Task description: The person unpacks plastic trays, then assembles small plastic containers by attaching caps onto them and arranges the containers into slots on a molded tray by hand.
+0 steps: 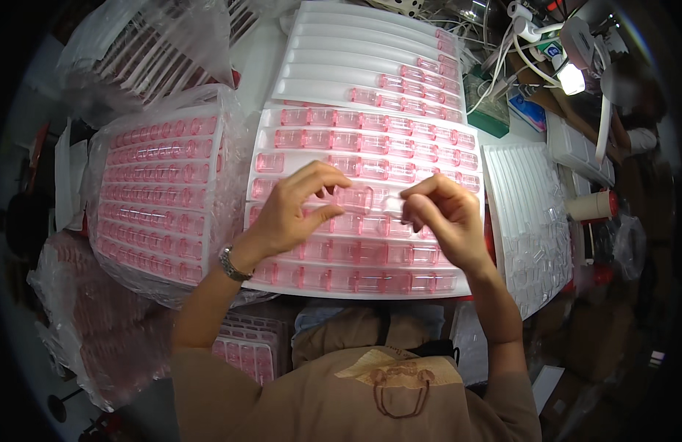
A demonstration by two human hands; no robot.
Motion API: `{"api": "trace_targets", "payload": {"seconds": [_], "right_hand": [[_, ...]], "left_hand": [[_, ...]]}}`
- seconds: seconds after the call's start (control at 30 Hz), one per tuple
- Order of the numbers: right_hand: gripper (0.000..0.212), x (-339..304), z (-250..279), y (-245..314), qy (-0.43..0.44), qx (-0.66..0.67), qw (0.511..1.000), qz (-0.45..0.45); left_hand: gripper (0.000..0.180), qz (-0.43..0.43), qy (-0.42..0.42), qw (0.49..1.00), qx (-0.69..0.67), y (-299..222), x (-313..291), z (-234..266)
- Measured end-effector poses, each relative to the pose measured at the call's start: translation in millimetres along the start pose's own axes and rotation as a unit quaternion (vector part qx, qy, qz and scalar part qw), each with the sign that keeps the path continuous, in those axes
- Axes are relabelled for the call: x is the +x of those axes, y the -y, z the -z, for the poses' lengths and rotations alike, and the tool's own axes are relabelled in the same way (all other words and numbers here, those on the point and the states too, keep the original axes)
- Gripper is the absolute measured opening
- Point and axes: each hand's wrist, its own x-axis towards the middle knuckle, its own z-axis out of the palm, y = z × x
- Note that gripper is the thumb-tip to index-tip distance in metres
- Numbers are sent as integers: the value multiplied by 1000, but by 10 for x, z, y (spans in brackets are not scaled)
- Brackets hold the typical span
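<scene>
In front of me, a tray carries rows of small see-through pink plastic containers. Over its middle, my left hand grips one pink container by its left end, between thumb and fingers. Close to that container's right end is a small clear plastic piece, blurred, at the fingertips of my right hand. The right hand's fingers are curled in a pinch. A small gap seems to lie between the two pieces. The tray's third row has a gap after its first container.
Behind lies a white ribbed tray, part-filled with pink containers at its right. A plastic-wrapped tray stack stands at left. At right, a tray holds loose clear pieces. Cables and a lit lamp crowd the far right.
</scene>
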Motion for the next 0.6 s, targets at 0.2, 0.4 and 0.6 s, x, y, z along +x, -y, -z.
{"api": "trace_targets", "payload": {"seconds": [0.2,0.4,0.6], "right_hand": [[28,17,1,-65,-71,-369,925,60],[22,-758,1710,-222,-206,-805,545,-113],[19,-1007,2129,-530,-168,-738,634,-161]], "left_hand": [[27,44,12,998,-50,16,-133,-28],[28,-4,-20,942,336,414,108,391],[27,-11,-11,952,304,544,56,432]]}}
